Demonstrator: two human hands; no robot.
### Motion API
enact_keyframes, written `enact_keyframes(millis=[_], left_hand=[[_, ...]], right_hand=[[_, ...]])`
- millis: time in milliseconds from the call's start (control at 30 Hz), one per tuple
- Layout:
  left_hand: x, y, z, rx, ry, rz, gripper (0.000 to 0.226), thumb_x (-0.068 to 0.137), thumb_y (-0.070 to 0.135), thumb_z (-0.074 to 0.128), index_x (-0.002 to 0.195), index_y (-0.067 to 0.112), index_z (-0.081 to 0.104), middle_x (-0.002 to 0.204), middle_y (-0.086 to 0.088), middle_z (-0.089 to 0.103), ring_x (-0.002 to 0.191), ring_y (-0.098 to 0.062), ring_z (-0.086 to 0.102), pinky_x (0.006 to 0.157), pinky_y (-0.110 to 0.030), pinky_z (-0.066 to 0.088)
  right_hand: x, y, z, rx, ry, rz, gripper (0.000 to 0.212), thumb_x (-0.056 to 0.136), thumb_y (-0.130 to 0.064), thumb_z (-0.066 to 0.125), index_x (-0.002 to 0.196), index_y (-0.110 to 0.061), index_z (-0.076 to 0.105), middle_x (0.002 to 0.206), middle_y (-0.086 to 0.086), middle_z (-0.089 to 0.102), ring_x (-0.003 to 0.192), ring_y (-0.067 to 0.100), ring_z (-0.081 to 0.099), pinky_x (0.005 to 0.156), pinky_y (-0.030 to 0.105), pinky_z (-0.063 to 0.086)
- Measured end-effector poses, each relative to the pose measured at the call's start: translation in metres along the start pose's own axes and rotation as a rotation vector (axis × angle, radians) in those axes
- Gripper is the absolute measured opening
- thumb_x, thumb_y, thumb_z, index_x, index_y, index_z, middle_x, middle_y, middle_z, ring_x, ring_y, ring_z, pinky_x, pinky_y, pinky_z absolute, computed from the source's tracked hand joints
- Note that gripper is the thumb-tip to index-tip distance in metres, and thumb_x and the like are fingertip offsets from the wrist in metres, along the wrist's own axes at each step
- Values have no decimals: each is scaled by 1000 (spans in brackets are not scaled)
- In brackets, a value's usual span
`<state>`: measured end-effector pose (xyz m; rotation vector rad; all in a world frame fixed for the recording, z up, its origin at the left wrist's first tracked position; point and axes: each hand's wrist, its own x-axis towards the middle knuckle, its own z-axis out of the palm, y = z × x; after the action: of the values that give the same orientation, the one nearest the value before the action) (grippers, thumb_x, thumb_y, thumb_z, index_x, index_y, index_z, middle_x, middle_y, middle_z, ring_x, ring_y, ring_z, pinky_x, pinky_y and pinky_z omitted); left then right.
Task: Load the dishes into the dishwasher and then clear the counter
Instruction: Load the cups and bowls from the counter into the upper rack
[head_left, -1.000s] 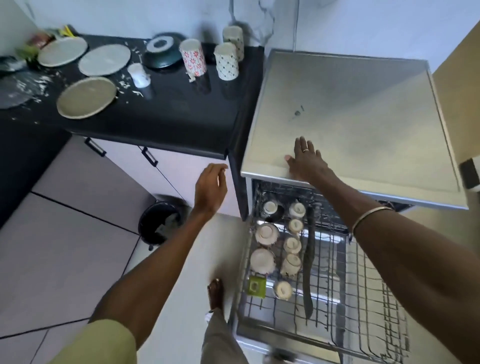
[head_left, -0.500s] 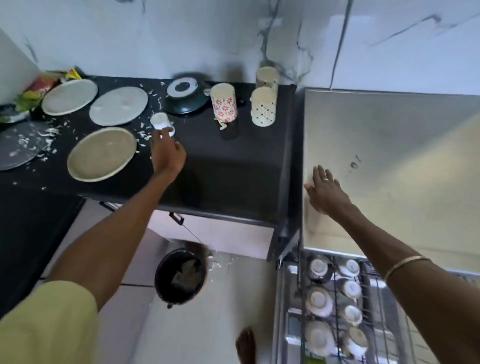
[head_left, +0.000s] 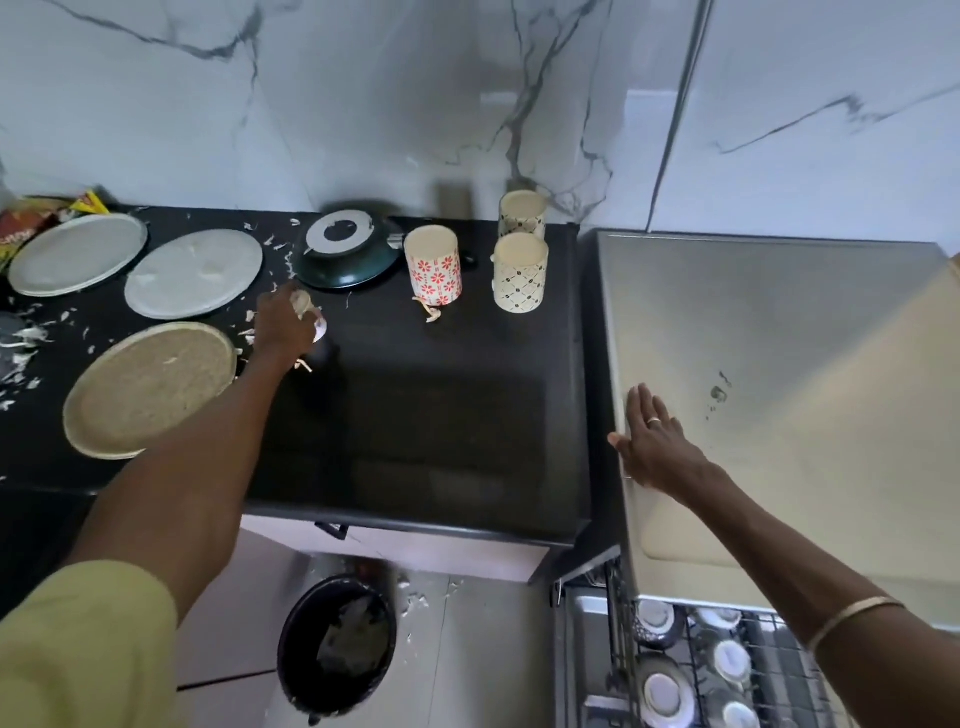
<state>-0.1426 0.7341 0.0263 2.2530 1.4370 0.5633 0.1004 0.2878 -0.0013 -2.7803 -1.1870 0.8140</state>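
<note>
**Left hand on small cup, right hand flat on dishwasher top**

My left hand (head_left: 283, 325) grips a small white cup (head_left: 318, 328) over the black counter (head_left: 415, 415), fingers curled round it; motion blur, can't tell if it's lifted. My right hand (head_left: 655, 448) lies flat, fingers straight, on the steel dishwasher top (head_left: 779, 338) at its left edge. Around the cup: tan plate (head_left: 150, 387) just left, two grey plates (head_left: 195, 273) (head_left: 78, 254) behind it, upturned dark green bowl (head_left: 348, 252) just beyond, red-flowered mug (head_left: 434, 265) and two dotted mugs (head_left: 521, 273) (head_left: 522, 213) to the right. White scraps (head_left: 26, 338) litter the counter. Pulled-out rack (head_left: 691, 670) below right holds cups. Black bin (head_left: 337, 644) on the floor.
</note>
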Motion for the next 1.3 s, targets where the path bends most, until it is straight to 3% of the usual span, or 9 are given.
enact_keyframes(millis=[133, 300, 567, 733, 1033, 1133, 1300], left_hand=[[-16, 14, 2, -78, 86, -8, 47, 76, 7, 72, 122, 4, 61, 121, -28, 57, 110, -40, 56, 92, -33, 42], [-73, 43, -4, -161, 102, 57, 48, 77, 6, 75, 123, 7, 60, 123, -22, 57, 113, -34, 54, 92, -27, 38], [-225, 114, -3, -357, 76, 176, 54, 74, 1, 78, 124, 6, 59, 124, -14, 58, 109, -17, 54, 94, -15, 37], [-334, 179, 13, -428, 20, 281, 53, 71, -3, 78, 122, 4, 62, 120, -16, 59, 104, -14, 53, 86, 4, 31], [-546, 274, 47, -548, -110, 411, 51, 72, -1, 79, 120, 6, 61, 117, -13, 61, 106, -17, 58, 89, -3, 37], [-610, 277, 69, -562, -196, 375, 54, 70, -4, 80, 119, 8, 61, 118, -10, 61, 106, -17, 59, 90, -5, 38], [-696, 254, 113, -421, -433, 311, 58, 71, 6, 82, 124, 16, 58, 123, -3, 57, 110, -11, 54, 93, -13, 43]], right_hand=[[1, 4, -2, 20, 2, -1, 72, 105, -42, 25, 153, -9, -18, 159, 10, -26, 148, 28, -19, 119, 42, -3], [0, 5, -4, 42, -14, -13, 74, 105, -43, 29, 153, -11, -17, 159, 9, -25, 148, 26, -18, 120, 43, -3], [-60, 30, -2, 26, 126, -62, 67, 106, -35, 28, 154, -3, -5, 163, 14, -10, 151, 29, -2, 121, 45, 12], [-119, 84, 4, 21, 134, -50, 65, 106, -34, 29, 155, -3, 0, 164, 13, -6, 151, 30, 1, 120, 47, 16], [-206, 204, 28, 15, 74, -51, 68, 105, -35, 32, 155, 0, 0, 163, 16, -4, 151, 33, 3, 119, 49, 16], [-218, 232, 40, 10, 72, -83, 67, 106, -33, 31, 154, 1, 0, 163, 18, -3, 150, 34, 5, 119, 49, 16], [-220, 251, 49, 12, 73, -154, 66, 107, -33, 27, 155, -1, -4, 163, 17, -8, 151, 33, -1, 121, 47, 9]])
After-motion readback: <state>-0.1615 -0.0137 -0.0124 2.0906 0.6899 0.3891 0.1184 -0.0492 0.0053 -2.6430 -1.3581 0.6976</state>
